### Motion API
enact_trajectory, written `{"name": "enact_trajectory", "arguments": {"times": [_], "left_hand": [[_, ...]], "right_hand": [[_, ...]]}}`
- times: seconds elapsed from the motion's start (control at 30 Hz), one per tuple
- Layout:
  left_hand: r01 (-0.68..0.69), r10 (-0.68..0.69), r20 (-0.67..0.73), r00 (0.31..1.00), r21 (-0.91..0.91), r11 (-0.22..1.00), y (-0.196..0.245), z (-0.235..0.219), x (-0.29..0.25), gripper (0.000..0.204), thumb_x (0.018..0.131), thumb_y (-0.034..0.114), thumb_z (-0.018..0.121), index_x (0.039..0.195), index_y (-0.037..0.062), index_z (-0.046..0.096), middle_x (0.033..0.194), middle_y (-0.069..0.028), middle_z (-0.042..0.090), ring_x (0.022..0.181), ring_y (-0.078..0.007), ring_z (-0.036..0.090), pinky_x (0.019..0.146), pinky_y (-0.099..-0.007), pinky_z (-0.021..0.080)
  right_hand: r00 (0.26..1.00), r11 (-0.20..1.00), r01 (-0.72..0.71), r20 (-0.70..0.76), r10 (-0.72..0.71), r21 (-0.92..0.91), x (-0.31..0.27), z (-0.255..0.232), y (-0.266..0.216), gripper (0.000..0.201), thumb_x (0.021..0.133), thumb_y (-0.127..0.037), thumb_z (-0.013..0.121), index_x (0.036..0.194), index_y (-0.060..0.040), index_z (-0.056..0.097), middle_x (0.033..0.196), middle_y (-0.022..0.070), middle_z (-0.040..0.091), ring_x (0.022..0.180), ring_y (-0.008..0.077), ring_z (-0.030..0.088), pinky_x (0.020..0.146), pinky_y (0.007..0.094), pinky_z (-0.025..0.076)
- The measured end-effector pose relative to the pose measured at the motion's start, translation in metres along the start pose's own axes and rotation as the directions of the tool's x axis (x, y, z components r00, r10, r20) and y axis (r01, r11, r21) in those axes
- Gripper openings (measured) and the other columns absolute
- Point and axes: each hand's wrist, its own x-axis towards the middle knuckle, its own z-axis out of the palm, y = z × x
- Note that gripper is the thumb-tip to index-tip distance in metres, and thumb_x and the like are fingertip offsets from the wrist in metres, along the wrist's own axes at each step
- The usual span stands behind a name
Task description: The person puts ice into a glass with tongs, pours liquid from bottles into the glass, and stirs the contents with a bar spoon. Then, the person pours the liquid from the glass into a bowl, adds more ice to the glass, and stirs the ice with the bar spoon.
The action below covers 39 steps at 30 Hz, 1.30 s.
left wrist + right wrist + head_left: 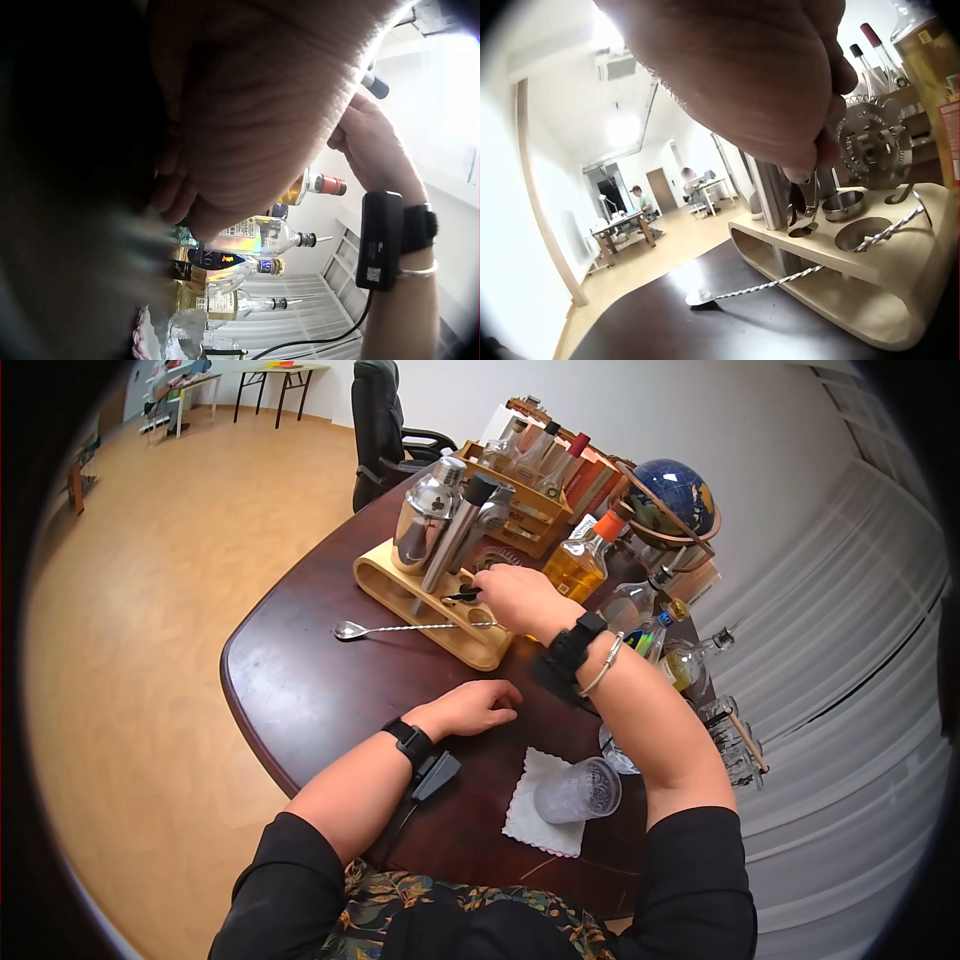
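Glass [580, 792] near, right fingers [485, 580] on dark tool [462, 596] in wooden rack [487, 656]

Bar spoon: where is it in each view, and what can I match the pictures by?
Head: the bar spoon is left of centre, bowl at left, twisted shaft crossing the wooden stand.
Left wrist: not in it.
Right wrist: lower middle to right edge, shaft rising rightward.
Shared landmark: the right hand.

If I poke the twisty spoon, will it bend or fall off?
The twisty spoon probably won't bend easily, since it looks like metal. Its bowl might slide, because the table looks shiny and smooth. The handle may roll or slip off the wooden stand, as it seems to just lean there.
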Motion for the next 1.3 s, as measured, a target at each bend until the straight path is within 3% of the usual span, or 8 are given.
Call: {"name": "enact_trajectory", "arguments": {"times": [0.27, 0.5, 0.67, 0.83, 0.97, 1.0, 1.1, 1.3], "left_hand": [[0.006, -0.007, 0.021, 1.0, 0.03, 1.0, 0.004, -0.002, 0.0, 0.035, 0.088, 0.023, 0.062, 0.117, 0.0025, 0.058, 0.101, -0.0118, 0.068, 0.094, -0.0243, 0.065, 0.085, -0.0343, 0.049], [0.006, -0.006, 0.013, 1.0, 0.026, 1.0, 0.003, -0.001, -0.002, 0.035, 0.089, 0.022, 0.062, 0.118, 0.0029, 0.058, 0.102, -0.0114, 0.068, 0.095, -0.024, 0.064, 0.086, -0.0341, 0.049], [0.03, -0.03, 0.023, 0.999, -0.016, 0.999, 0.004, 0.0, -0.002, 0.031, 0.091, 0.021, 0.062, 0.117, 0.0048, 0.058, 0.102, -0.0099, 0.067, 0.096, -0.0214, 0.064, 0.086, -0.0333, 0.049], [0.039, -0.039, 0.019, 0.999, -0.003, 0.999, 0.004, 0.0, -0.001, 0.031, 0.091, 0.021, 0.062, 0.117, 0.0054, 0.058, 0.101, -0.0091, 0.067, 0.096, -0.0199, 0.063, 0.086, -0.0327, 0.049], [0.062, -0.062, 0.031, 0.998, -0.014, 0.998, 0.006, -0.001, -0.001, 0.031, 0.091, 0.021, 0.062, 0.117, 0.0056, 0.058, 0.102, -0.009, 0.066, 0.096, -0.0196, 0.063, 0.086, -0.0325, 0.049], [0.071, -0.07, 0.035, 0.997, -0.02, 0.997, 0.005, -0.001, 0.0, 0.031, 0.091, 0.021, 0.062, 0.117, 0.0056, 0.058, 0.102, -0.009, 0.066, 0.096, -0.0196, 0.063, 0.086, -0.0325, 0.049], [0.075, -0.074, 0.033, 0.997, -0.028, 0.997, 0.006, -0.001, -0.001, 0.031, 0.091, 0.021, 0.062, 0.117, 0.0057, 0.057, 0.102, -0.009, 0.066, 0.096, -0.0195, 0.063, 0.086, -0.0324, 0.049], [0.051, -0.05, 0.02, 0.999, -0.059, 0.997, 0.006, -0.002, -0.002, 0.033, 0.09, 0.023, 0.062, 0.116, 0.0044, 0.058, 0.102, -0.0134, 0.066, 0.098, -0.0267, 0.063, 0.086, -0.0359, 0.049]], "right_hand": [[0.998, 0.992, 0.03, -0.053, -0.037, -0.122, 0.025, 0.015, -0.007, 0.021, 0.084, -0.024, 0.065, 0.098, -0.0093, 0.066, 0.094, 0.0114, 0.062, 0.093, 0.0316, 0.062, 0.078, 0.0422, 0.051], [0.951, 0.985, -0.018, -0.302, 0.07, 0.172, -0.004, -0.013, 0.009, 0.024, 0.085, -0.024, 0.062, 0.105, -0.011, 0.065, 0.101, 0.0127, 0.062, 0.095, 0.0321, 0.062, 0.083, 0.0425, 0.051], [0.742, 0.905, -0.165, -0.555, 0.376, 0.392, -0.033, -0.025, 0.067, 0.025, 0.086, -0.028, 0.064, 0.092, -0.0032, 0.064, 0.084, 0.0145, 0.064, 0.08, 0.0306, 0.061, 0.074, 0.0377, 0.049], [0.363, 0.668, -0.341, -0.563, 0.742, 0.661, -0.045, -0.012, 0.145, 0.055, 0.077, -0.044, 0.073, 0.098, 0.0048, 0.058, 0.094, 0.0188, 0.061, 0.088, 0.0297, 0.06, 0.076, 0.0376, 0.048], [0.432, 0.421, -0.051, -0.36, 0.827, 0.905, -0.026, -0.001, 0.165, 0.071, 0.076, -0.047, 0.076, 0.112, 0.0089, 0.052, 0.109, 0.0193, 0.061, 0.098, 0.0238, 0.059, 0.086, 0.0347, 0.047], [0.479, 0.374, -0.031, -0.314, 0.82, 0.927, -0.02, -0.001, 0.168, 0.066, 0.079, -0.042, 0.076, 0.117, 0.0048, 0.048, 0.105, 0.0096, 0.059, 0.095, 0.0191, 0.056, 0.09, 0.0333, 0.043], [0.627, 0.299, 0.068, -0.274, 0.729, 0.952, -0.009, -0.006, 0.158, 0.06, 0.079, -0.038, 0.078, 0.115, 0.0015, 0.05, 0.106, 0.0089, 0.06, 0.095, 0.0171, 0.056, 0.089, 0.0329, 0.044], [0.596, 0.215, 0.07, -0.213, 0.774, 0.974, 0.011, 0.021, 0.17, 0.024, 0.077, -0.023, 0.077, 0.084, -0.004, 0.064, 0.076, 0.002, 0.062, 0.071, 0.0118, 0.057, 0.068, 0.0289, 0.044]]}}
